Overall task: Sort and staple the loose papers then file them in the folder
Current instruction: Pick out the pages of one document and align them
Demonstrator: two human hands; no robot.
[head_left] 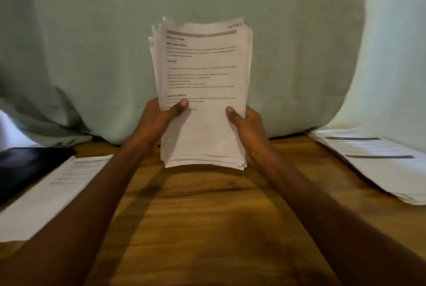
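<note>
I hold a stack of printed papers (202,73) upright in front of me, its lower edge just above the wooden table (207,216). The top sheet reads "SECTION 4" at its upper right corner. My left hand (161,119) grips the stack's left side with the thumb across the front. My right hand (247,128) grips the right side, thumb on the front too. The sheets are unevenly aligned at the top and bottom edges. A dark folder (25,168) lies flat at the far left of the table.
A pile of printed sheets (46,195) lies at the left, partly over the dark folder. Another pile of papers (378,161) lies at the right edge. A pale green cloth (115,43) hangs behind the table.
</note>
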